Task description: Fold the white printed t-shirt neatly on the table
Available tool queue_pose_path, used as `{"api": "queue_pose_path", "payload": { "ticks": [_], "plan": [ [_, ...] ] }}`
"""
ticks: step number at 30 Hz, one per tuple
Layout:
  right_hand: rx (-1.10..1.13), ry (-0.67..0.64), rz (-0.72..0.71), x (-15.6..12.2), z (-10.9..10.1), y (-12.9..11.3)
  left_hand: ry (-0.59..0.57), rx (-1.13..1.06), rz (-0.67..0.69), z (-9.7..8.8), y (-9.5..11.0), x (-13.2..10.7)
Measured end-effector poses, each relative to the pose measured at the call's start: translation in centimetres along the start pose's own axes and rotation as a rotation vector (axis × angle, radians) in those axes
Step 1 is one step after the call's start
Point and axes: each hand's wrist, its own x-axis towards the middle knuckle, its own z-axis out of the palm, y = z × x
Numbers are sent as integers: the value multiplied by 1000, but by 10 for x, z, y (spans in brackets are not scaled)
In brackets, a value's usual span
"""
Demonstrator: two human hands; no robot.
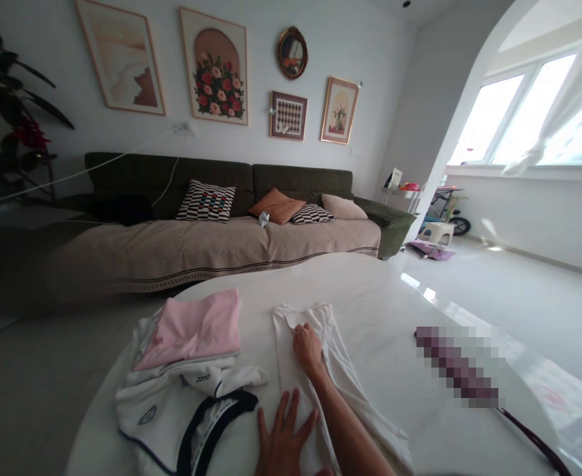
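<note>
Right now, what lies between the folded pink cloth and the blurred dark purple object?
The head view shows a long white fabric garment there, the right hand on it, with bare white tabletop either side.

Open lane on the tabletop [390, 317] right of the pants [334, 350], up to the purple item [457, 367]. Far side's open too. Left is blocked: pink stack [199, 327], shirt [159, 413] right beside the left hand [287, 433]. Narrow gap between pink stack and pants. Right forearm [345, 416] crosses over the pants.
</note>
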Motion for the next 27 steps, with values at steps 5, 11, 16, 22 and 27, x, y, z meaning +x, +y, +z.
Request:
{"api": "queue_pose_path", "payload": {
  "ticks": [5, 11, 16, 22, 27],
  "plan": [
    [40, -62, -143, -2, -11, -6, -54, -76, -39, -15, 10, -2],
    [113, -62, -169, -38, -45, 45, -127, -105, -101, -32, 22, -4],
    [52, -165, 54, -97, -83, 138, -98, -78, -130, -43, 33, -8],
    [16, -326, 3, -132, -111, 138, -55, -33, -118, -49, 42, -11],
    [-93, -249, -142, -157, -116, 99, -31, -20, -91, -45, 40, -13]
  ]
}}
